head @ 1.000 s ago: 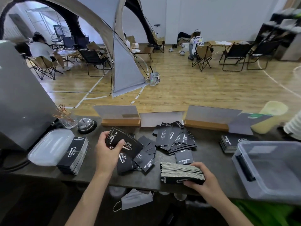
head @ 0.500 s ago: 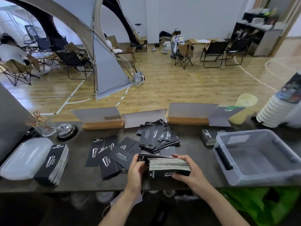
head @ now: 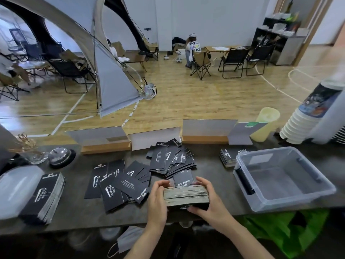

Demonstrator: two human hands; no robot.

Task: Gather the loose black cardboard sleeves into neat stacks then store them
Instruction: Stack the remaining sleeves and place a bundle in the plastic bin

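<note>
Nearest, left of the clear bin (head: 291, 202) and close to the front edge of the counter (head: 80, 214), the left hand (head: 158, 195) and right hand (head: 211, 204) are gripping the thick stack of sleeves (head: 185, 195) by its two ends, fingers curling round the far side and the right thumb pressing on the near face. Farther left of the bin, loose sleeves (head: 119, 182) are lying overlapped at mixed angles. A fanned pile (head: 171, 159) is sitting behind them, left of the bin's far corner, and a small squared stack (head: 229, 157) is lying just beside that corner. The risk, as I am judging it, is that squeezing inward from the ends may be bowing the stack. Middle sleeves could then shoot out and, with the edge so close, drop to the floor, and carrying it to the bin one-handed would be inviting the same spill
</note>
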